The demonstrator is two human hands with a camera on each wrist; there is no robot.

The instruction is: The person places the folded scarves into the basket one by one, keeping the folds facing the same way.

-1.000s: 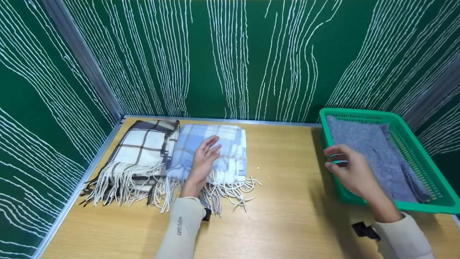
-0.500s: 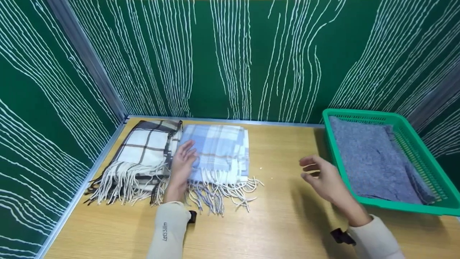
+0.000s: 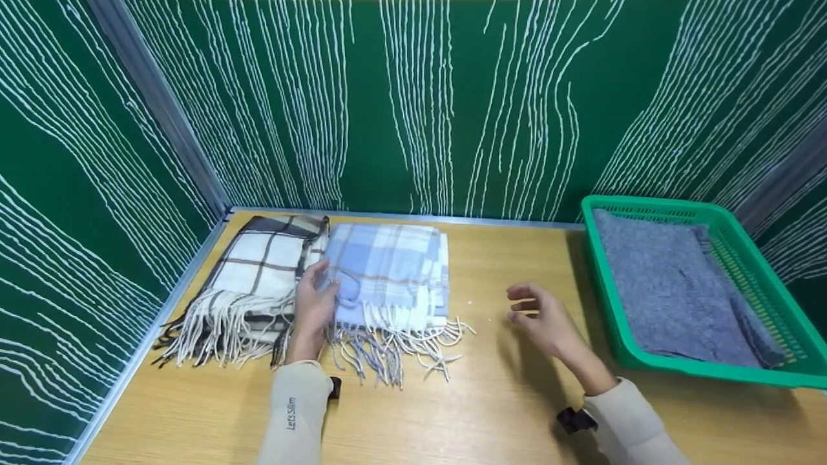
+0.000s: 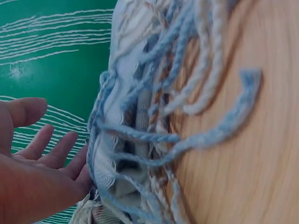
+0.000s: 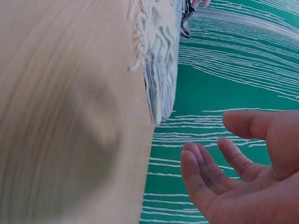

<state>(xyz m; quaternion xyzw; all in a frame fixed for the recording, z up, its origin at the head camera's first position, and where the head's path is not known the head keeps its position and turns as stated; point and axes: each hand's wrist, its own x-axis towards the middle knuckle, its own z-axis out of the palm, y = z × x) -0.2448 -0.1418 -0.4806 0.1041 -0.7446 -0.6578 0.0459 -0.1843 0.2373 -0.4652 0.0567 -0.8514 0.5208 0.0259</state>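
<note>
A folded light-blue and white plaid scarf (image 3: 381, 271) with fringe toward the front lies on the table. Beside it on the left is a folded white, brown and black checked scarf (image 3: 255, 261), also fringed. My left hand (image 3: 314, 307) is at the seam between the two scarves, at the blue one's left edge, fingers relaxed and holding nothing. In the left wrist view its fingers (image 4: 60, 149) reach along the blue scarf's fringed side. My right hand (image 3: 543, 316) hovers over the table between the blue scarf and the basket, thumb and fingers apart with nothing between them.
A green plastic basket (image 3: 617, 323) stands at the right, with a folded grey-blue cloth (image 3: 672, 290) inside. Green walls (image 3: 484, 129) with wavy white lines enclose the wooden table (image 3: 439, 420) at the back and sides.
My left hand has moved left from above the blue scarf to its left edge. My right hand has moved left, away from the basket's side, over the table. Scarves and basket stay put.
</note>
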